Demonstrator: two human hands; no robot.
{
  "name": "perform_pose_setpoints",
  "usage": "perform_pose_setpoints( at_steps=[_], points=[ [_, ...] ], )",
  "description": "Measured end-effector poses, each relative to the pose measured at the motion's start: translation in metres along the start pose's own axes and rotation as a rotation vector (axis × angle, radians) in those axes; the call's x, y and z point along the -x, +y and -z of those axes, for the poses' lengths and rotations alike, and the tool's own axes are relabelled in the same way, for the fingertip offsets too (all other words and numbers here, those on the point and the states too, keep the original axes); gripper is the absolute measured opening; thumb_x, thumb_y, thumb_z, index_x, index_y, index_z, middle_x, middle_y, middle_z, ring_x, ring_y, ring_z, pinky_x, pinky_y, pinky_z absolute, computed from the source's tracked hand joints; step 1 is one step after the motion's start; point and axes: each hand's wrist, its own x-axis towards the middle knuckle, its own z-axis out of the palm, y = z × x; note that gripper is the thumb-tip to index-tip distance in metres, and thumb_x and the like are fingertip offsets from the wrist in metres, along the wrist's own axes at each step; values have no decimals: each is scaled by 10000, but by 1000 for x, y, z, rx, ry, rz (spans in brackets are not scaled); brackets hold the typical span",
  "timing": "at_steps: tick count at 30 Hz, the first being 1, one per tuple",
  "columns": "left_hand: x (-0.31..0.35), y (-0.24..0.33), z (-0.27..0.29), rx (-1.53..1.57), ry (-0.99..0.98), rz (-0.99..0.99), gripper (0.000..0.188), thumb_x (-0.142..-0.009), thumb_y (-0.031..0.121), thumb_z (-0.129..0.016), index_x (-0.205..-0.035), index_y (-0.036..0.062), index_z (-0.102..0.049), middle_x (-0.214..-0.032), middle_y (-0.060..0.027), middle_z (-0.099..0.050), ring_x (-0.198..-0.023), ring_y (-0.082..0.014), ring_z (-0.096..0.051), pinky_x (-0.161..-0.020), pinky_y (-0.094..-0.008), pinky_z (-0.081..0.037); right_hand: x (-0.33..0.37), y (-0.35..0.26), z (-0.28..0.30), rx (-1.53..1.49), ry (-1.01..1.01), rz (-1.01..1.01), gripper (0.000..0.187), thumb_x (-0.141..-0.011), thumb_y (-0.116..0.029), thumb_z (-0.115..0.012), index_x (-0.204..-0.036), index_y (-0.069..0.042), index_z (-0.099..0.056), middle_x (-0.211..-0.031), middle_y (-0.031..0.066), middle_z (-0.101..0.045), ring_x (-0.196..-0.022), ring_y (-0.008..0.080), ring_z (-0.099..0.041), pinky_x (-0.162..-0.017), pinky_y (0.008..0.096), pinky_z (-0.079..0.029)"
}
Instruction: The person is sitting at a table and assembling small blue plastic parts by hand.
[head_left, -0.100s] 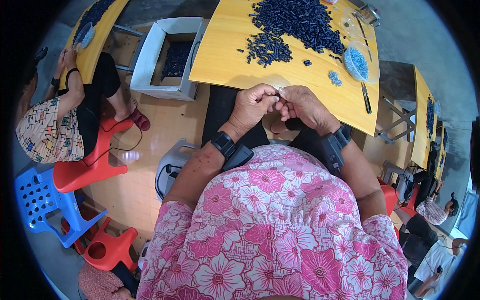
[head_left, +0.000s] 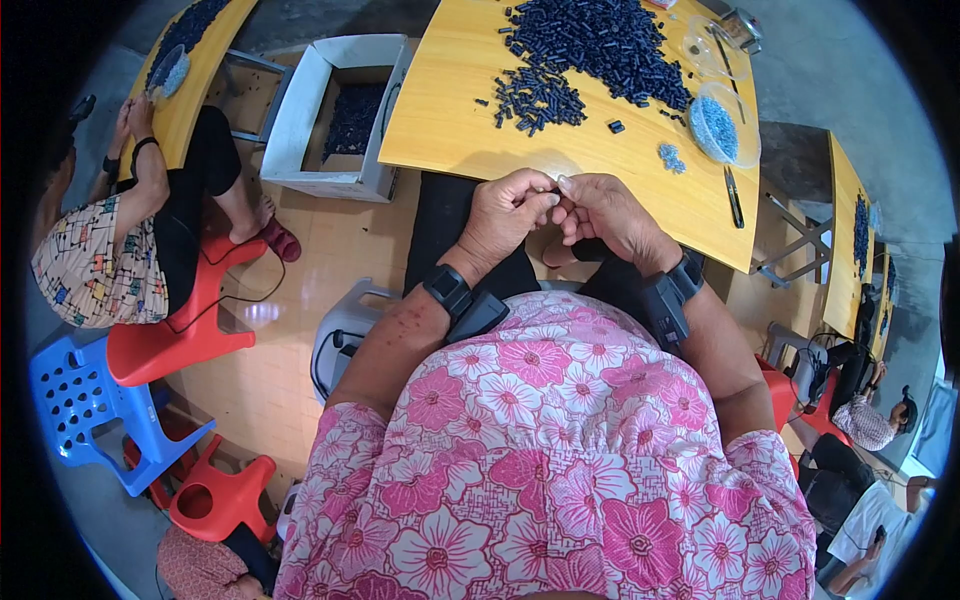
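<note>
My left hand (head_left: 505, 212) and my right hand (head_left: 612, 212) meet just off the front edge of the yellow table (head_left: 450, 130). Thumb and forefinger of the left hand are pinched on a small dark piece (head_left: 556, 191), mostly covered by fingertips. The right hand's fingertips are pressed together right against it; whatever they hold is too small or hidden to make out. Beyond the hands lie a small heap of short black cylindrical pieces (head_left: 540, 100) and a far larger heap (head_left: 600, 45) of the same kind. One piece (head_left: 616, 127) lies apart from them.
At the table's right are a clear bowl of small light-blue parts (head_left: 712, 128), a few loose blue parts (head_left: 671, 157) and a dark pen-like tool (head_left: 734, 197). A white box (head_left: 285, 120) with dark pieces stands on the floor, left. Another person (head_left: 110, 240) sits at a table further left.
</note>
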Motion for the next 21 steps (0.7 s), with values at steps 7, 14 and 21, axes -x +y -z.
perform_pose_setpoints(
  at_steps=[7,14,21],
  points=[
    [0,1,0,9,10,13,76,-896,51,-602,-960,29,-636,-727,-4,-629,-611,-42,-558,-544,-184,-469,-1,4,0,37,21,29,308,-932,-301,-564,-922,1,-622,-770,34,-601,-639,103,-558,-595,247,-504],
    [0,-4,4,97,-24,8,159,-907,60,-589,-1061,26,-612,-764,-16,-632,-644,-50,-566,-560,-192,-480,-3,4,-7,98,-12,125,313,-950,-289,-521,-958,18,-582,-790,53,-588,-660,108,-563,-595,264,-509],
    [4,10,4,110,-98,47,423,-908,138,-618,-1293,5,-504,-765,-22,-614,-657,-56,-565,-618,-208,-504,1,4,-4,941,-14,394,233,-997,-231,-438,-1092,-29,-505,-822,75,-586,-680,117,-577,-645,254,-492]
  ],
)
